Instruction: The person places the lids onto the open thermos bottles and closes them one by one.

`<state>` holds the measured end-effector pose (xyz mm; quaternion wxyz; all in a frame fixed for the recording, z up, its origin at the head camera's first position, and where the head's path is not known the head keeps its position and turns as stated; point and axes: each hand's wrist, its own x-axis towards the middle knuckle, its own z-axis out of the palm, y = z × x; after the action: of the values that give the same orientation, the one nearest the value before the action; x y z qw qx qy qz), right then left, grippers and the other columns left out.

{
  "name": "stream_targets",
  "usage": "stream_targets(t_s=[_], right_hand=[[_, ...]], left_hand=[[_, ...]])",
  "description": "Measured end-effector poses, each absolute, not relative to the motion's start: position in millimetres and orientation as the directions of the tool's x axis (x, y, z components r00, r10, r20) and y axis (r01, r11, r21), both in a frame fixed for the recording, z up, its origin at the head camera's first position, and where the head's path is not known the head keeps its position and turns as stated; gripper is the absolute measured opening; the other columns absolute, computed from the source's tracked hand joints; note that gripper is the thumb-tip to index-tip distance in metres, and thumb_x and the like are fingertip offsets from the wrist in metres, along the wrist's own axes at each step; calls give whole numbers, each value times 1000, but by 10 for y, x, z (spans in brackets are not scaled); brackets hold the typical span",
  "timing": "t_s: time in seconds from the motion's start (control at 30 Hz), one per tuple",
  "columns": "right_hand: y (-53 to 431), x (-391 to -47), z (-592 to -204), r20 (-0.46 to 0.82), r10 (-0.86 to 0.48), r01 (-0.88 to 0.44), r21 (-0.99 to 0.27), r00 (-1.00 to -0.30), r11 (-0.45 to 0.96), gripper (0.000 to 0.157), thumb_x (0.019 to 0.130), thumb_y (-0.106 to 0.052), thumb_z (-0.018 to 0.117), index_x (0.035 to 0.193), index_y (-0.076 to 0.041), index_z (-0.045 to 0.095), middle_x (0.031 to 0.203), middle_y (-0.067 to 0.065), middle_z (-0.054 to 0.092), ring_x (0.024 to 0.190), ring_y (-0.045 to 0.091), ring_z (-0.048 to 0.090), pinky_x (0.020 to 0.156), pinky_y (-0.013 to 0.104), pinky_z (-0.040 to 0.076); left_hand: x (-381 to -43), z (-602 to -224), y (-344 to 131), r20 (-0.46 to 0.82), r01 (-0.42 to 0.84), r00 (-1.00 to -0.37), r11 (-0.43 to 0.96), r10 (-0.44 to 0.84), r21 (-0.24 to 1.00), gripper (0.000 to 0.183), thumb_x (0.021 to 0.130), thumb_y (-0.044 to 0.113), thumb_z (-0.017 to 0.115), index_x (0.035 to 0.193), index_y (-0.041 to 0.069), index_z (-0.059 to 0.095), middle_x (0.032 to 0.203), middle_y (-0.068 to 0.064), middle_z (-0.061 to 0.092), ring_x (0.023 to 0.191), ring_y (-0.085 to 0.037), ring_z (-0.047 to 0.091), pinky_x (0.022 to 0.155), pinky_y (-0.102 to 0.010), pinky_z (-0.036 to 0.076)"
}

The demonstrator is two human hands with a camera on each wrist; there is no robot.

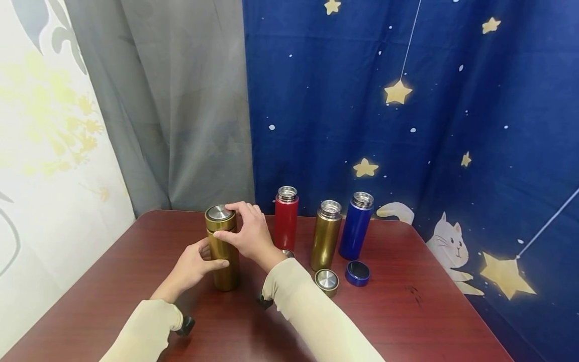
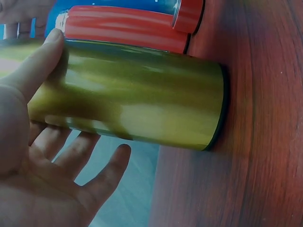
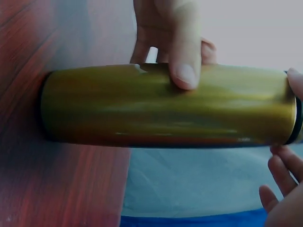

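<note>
Flask in the hands: a large gold flask (image 1: 226,274) stands upright on the left part of a dark red wooden table (image 1: 434,311), its base touching the tabletop.
Cap on it: a gold cap with a round steel top (image 1: 220,213) sits over the mouth, with a thin dark seam beneath; whether it is screwed tight, I cannot tell. The inside is hidden.
Left hand: the left hand (image 1: 192,264) holds the gold body around its middle, thumb across the near side, other fingers behind and somewhat spread.
Right hand: the right hand (image 1: 253,234) grips the top from the side, thumb at the seam, a forefinger on the cap's rim.
Red flask: to the right, an uncapped red flask (image 1: 286,223) stands upright, steel neck showing; a red cap (image 2: 190,16) is near its base, mostly hidden from the head view.
Second gold flask: a smaller, uncapped gold flask (image 1: 325,244) stands upright between the red and blue ones, with a loose gold cap (image 1: 326,279) in front, steel top up.
Blue flask: an uncapped blue flask (image 1: 356,231) is farthest right, with a dark-topped blue cap (image 1: 358,274) in front.
Inside the three uncapped flasks: steel rims show; contents cannot be made out.
</note>
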<state>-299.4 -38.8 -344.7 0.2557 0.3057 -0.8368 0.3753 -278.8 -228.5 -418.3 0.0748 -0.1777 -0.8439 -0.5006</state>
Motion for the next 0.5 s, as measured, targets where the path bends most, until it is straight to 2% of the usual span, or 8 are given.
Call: stream_targets(t_s=[0.13,0.23,0.3,0.4,0.5], right_hand=[[-411,-2961,-3437,684,-327,-693,-363,-652,623,59,78,-49,77,124,-20,55,110,-5,62,94,10,47,83,25,40],[-396,-2963,-3426,657,-382,-713,-353,-650,605,62,81,-48,75,131,-21,51,117,-4,60,101,12,47,86,26,42],[-368,-2977,-3416,610,-452,-743,-391,-651,543,64,84,-43,73,139,-24,46,130,-4,55,113,12,46,93,29,42],[-312,-3011,-3400,527,-556,-764,-499,-642,410,66,89,-32,68,148,-27,39,147,-5,43,132,13,36,104,36,39],[-259,-3041,-3355,483,-611,-754,-573,-627,321,60,93,-25,63,149,-28,40,150,-6,40,136,13,33,107,39,36]], left_hand=[[-2790,-4186,-2285,307,378,-925,434,226,818,67,79,25,82,135,3,52,123,-15,63,105,-27,65,86,-39,54],[-2792,-4188,-2292,313,386,-921,432,233,815,67,79,25,82,135,2,52,121,-14,64,104,-26,65,85,-37,54],[-2800,-4188,-2305,311,392,-917,430,249,813,68,80,26,82,135,2,52,121,-14,64,105,-26,65,85,-35,54],[-2826,-4180,-2339,300,398,-911,417,282,817,69,79,26,82,135,1,50,122,-14,64,106,-26,64,85,-33,54],[-2862,-4167,-2378,284,399,-905,401,315,825,69,80,24,82,135,-1,49,121,-15,64,108,-27,64,85,-32,53]])
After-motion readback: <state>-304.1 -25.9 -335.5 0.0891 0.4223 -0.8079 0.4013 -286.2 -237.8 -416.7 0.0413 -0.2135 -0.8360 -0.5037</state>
